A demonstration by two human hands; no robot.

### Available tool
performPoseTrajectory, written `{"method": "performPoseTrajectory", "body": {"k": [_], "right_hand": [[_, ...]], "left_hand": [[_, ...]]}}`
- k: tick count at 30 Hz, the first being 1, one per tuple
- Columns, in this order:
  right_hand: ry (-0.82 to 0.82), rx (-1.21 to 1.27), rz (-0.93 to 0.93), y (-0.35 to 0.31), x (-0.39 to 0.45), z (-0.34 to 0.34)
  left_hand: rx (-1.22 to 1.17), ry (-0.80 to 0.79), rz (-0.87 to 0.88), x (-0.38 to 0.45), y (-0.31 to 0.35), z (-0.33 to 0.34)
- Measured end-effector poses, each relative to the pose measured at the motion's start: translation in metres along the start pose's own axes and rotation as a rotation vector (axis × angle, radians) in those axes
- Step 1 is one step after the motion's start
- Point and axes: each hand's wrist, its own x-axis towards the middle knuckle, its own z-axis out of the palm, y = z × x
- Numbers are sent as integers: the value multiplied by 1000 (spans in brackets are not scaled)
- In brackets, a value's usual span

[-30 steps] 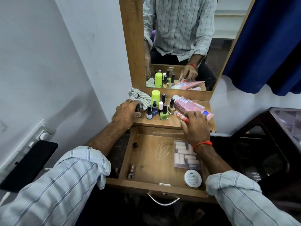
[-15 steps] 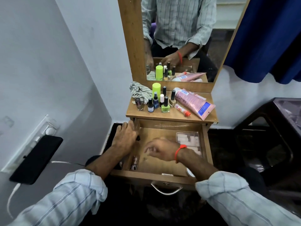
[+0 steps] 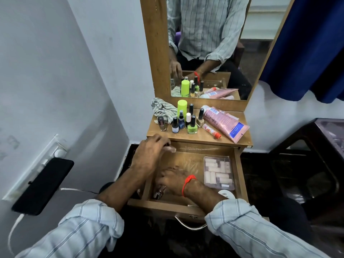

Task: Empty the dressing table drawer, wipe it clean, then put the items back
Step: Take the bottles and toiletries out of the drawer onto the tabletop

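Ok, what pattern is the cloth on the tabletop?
Grey-and-white stripes on the cloth, clearest in the head view.

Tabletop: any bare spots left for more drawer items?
Free: front strip of the tabletop ahead of the nail polish bottles, and front-left corner by the brown bottle. Crowded: back row, with the cloth left and the pink tube covering the right.

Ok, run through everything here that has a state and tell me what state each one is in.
Drawer: pulled open, partly emptied.
Clear box: lying flat in drawer.
Pink tube: lying on tabletop.
Green bottle: upright, capped.
Cloth: crumpled, unused.
Left hand: at drawer's back corner.
Right hand: reaching into drawer.
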Motion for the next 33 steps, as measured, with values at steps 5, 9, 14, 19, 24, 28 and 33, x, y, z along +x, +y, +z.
{"method": "performPoseTrajectory", "body": {"k": [5, 9, 14, 19, 24, 28, 33], "right_hand": [[-151, 44, 90, 45, 3, 67], [17, 348, 289, 42, -65, 18], [535, 759, 392, 79, -94, -17], [828, 1089, 544, 109, -100, -33], [924, 1015, 647, 114, -84, -39], [967, 968, 680, 116, -70, -38], [990, 907, 726, 121, -58, -36]], "left_hand": [[-282, 139, -85, 30, 27, -16], [-283, 115, -137, 49, 35, -12], [-229, 129, -123, 63, 42, -12], [-110, 99, -134, 76, 50, -12], [-6, 113, -106, 73, 56, -13], [28, 100, -102, 74, 53, -10], [-7, 65, -100, 74, 54, -7]]}}
